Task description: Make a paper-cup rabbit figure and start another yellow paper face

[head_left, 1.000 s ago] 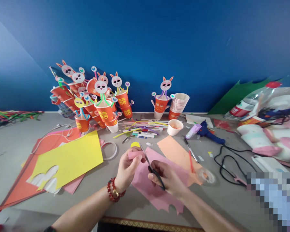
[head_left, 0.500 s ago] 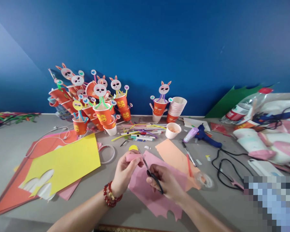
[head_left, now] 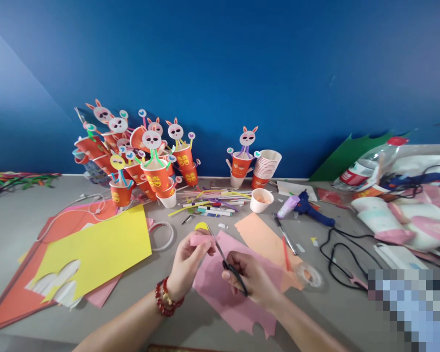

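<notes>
My left hand (head_left: 191,259) pinches a small piece of pink paper (head_left: 201,240) between thumb and fingers. In my right hand (head_left: 251,278) is a pair of scissors (head_left: 234,276) with black handles, my fingers through the loops. The blades point up and to the left, touching or just beside the right end of the pink piece; I cannot tell whether they bite into it. Below both hands lies a larger pink sheet (head_left: 238,313) with notches cut from its lower edge. Just beyond the blades a yellow paper scrap (head_left: 201,226) rests on the table.
Red paper cups (head_left: 156,176) with rabbit-face figures stand at the back left, near a cup stack (head_left: 267,164). Yellow card (head_left: 106,252) lies on the left, orange paper (head_left: 258,230) on the right. Markers (head_left: 216,211), a blue glue gun (head_left: 311,208) and its black cord (head_left: 328,264) lie around.
Both hands keep nearly the same pose, with the pink piece and scissors still held. The view has shifted very slightly.
</notes>
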`<act>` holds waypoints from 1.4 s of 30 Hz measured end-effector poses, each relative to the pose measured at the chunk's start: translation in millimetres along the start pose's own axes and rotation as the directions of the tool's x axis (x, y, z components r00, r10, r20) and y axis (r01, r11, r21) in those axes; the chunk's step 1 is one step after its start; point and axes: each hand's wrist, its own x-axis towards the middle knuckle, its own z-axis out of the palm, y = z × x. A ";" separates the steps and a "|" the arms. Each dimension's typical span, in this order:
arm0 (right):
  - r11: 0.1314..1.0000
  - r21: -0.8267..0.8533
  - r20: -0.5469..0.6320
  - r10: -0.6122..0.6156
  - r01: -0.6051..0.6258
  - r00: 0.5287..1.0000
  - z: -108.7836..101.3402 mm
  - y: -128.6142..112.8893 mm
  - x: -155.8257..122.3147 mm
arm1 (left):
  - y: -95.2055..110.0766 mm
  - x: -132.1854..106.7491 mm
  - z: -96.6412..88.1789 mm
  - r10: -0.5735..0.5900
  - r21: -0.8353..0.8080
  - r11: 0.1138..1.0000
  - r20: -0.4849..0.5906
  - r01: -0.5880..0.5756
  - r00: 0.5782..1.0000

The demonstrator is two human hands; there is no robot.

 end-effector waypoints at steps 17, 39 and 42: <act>1.000 0.004 0.005 0.005 -0.005 1.000 -0.9 -5.5 -1.0 | -0.6 0.0 -4.1 -0.045 -0.058 0.997 -0.008 0.045 0.999; 0.998 -0.053 0.031 0.029 -0.027 0.999 -9.9 -0.9 2.4 | 6.3 4.7 -2.5 -0.027 -0.079 0.997 -0.029 0.024 0.999; 0.998 -0.069 0.044 0.016 -0.013 0.999 -11.2 -1.1 2.1 | 8.0 4.7 -2.3 -0.017 -0.082 0.997 -0.024 0.015 1.000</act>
